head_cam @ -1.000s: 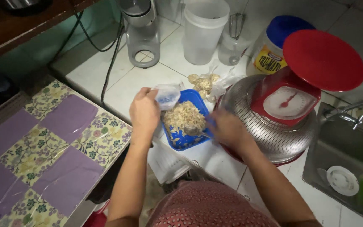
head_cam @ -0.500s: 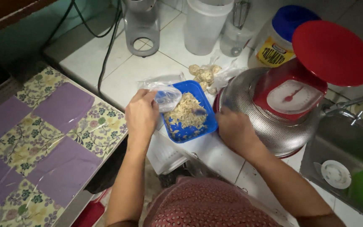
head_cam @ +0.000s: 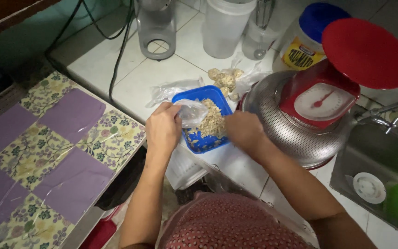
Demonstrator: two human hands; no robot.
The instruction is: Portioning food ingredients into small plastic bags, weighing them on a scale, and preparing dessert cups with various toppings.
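Holding a small clear plastic bag (head_cam: 190, 112) at its mouth, left hand (head_cam: 162, 129) sits over blue tray (head_cam: 202, 119) of pale flakes on the white tiled counter (head_cam: 139, 78). Right hand (head_cam: 242, 130) curled at tray's right edge; grip unclear. Behind: red kitchen scale (head_cam: 342, 78), blue-lidded jar with yellow label (head_cam: 307, 39).

A clear jar with a blue lid and yellow label (head_cam: 303, 50) stands at the bench's back. A clear plastic bag of pale lumps (head_cam: 226, 79) lies near it.

Dim white-tiled counter (head_cam: 180, 50), purple floral table (head_cam: 56, 152), steel sink (head_cam: 378, 157).
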